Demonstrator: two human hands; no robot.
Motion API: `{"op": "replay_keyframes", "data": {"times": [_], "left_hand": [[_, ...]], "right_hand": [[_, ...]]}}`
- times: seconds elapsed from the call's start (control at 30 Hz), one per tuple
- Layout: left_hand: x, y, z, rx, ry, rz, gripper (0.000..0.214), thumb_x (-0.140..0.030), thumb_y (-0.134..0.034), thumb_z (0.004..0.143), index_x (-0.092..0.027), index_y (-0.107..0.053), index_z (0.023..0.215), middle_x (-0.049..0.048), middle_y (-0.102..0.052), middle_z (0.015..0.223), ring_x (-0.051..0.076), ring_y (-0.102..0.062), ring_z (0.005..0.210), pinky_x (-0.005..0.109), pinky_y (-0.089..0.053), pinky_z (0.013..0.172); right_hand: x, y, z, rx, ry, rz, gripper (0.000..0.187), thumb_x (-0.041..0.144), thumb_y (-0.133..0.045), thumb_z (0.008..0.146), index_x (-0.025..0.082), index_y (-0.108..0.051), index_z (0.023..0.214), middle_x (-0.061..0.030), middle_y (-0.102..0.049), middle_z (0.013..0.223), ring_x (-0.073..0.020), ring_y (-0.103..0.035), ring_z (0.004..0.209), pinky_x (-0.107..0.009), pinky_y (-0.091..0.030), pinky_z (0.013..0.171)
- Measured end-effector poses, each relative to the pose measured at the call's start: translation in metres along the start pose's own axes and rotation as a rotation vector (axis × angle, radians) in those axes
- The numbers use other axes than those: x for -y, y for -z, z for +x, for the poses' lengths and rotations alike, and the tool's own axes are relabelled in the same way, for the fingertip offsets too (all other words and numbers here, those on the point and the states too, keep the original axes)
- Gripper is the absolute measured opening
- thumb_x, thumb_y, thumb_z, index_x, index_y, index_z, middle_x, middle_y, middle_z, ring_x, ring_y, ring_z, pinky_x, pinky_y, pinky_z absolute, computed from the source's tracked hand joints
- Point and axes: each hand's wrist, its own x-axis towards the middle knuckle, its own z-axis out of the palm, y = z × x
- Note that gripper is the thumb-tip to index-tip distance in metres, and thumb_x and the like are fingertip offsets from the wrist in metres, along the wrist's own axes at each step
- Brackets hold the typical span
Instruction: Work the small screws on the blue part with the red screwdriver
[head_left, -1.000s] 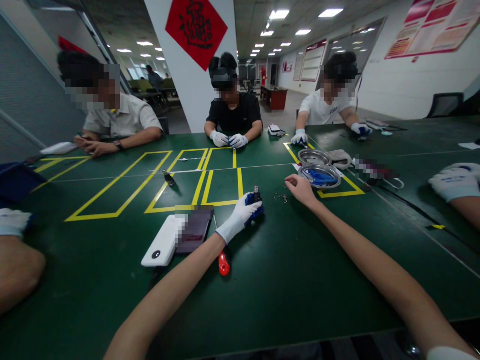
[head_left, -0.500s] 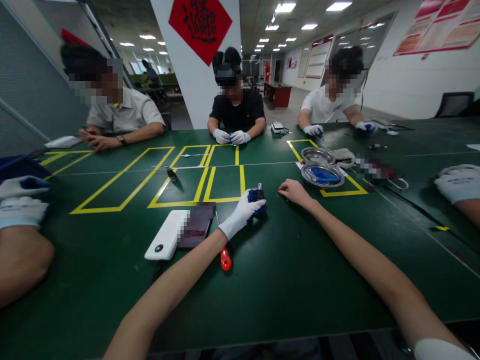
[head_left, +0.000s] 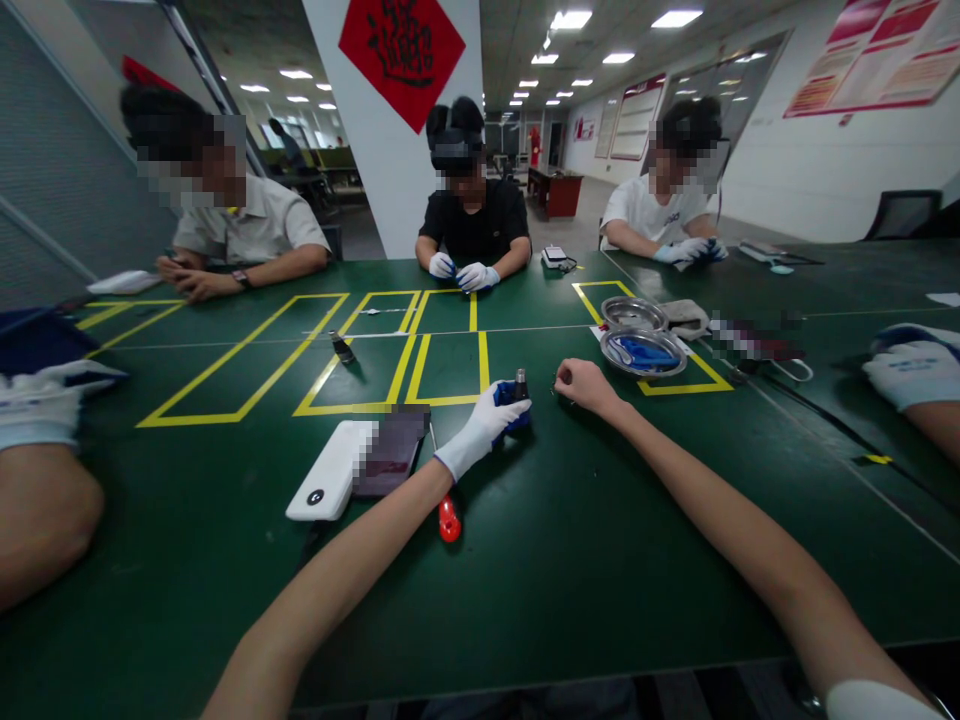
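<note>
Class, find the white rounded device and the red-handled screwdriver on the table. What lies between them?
The head view shows a dark, phone-like slab between the white rounded device and the thin shaft of the red-handled screwdriver.

Bits [head_left: 554, 384] by right hand [head_left: 588, 386] too small to tell.

Worktop [head_left: 600, 560] dark green, its tape rectangles [head_left: 484, 370] yellow; left glove [head_left: 484, 425] white and blue, the cylindrical part [head_left: 520, 386] in it black with a silvery tip; screwdriver handle [head_left: 449, 520] red; metal dishes [head_left: 634, 314] silvery; diamond-shaped poster [head_left: 403, 60] red with black characters.
</note>
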Motion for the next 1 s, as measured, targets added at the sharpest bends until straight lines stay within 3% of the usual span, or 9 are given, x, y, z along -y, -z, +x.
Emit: {"op": "replay_keyframes", "data": {"times": [0.17,0.33,0.6,1.0], "left_hand": [[-0.008,-0.002,-0.003,0.004,0.054,-0.102,0.040,-0.023,-0.076,0.066,-0.016,-0.059,0.102,0.0087,-0.065,0.096,0.018,-0.063,0.087,0.038,-0.049,0.086],[-0.018,-0.008,-0.007,0.054,0.083,-0.199,0.040,-0.023,-0.074,0.067,-0.014,-0.059,0.104,0.0092,-0.066,0.097,0.018,-0.063,0.087,0.037,-0.049,0.086],[-0.015,-0.009,-0.006,0.024,-0.008,-0.159,0.040,-0.023,-0.078,0.062,-0.013,-0.060,0.097,0.0065,-0.065,0.091,0.016,-0.062,0.083,0.035,-0.046,0.087],[-0.018,-0.006,-0.005,0.162,-0.005,-0.238,0.041,-0.022,-0.073,0.069,-0.013,-0.063,0.107,0.0099,-0.066,0.102,0.017,-0.062,0.089,0.033,-0.045,0.088]], "right_hand": [[0.016,-0.001,-0.002,-0.035,-0.048,0.475,0.010,0.023,-0.063,0.073,0.014,-0.065,0.076,-0.0046,-0.069,0.074,-0.0150,-0.063,0.067,-0.025,-0.050,0.065],[0.039,-0.007,-0.004,0.000,-0.083,0.895,0.014,0.027,-0.061,0.075,0.014,-0.061,0.079,-0.0039,-0.067,0.071,-0.0130,-0.061,0.061,-0.025,-0.051,0.058],[0.049,-0.015,-0.007,-0.025,-0.016,0.872,0.016,0.030,-0.061,0.077,0.015,-0.061,0.078,-0.0003,-0.062,0.066,-0.0114,-0.056,0.055,-0.024,-0.048,0.054],[0.049,-0.015,-0.012,-0.139,0.082,0.830,0.019,0.034,-0.059,0.082,0.015,-0.062,0.085,-0.0023,-0.063,0.074,-0.0137,-0.059,0.064,-0.027,-0.051,0.061]]}}
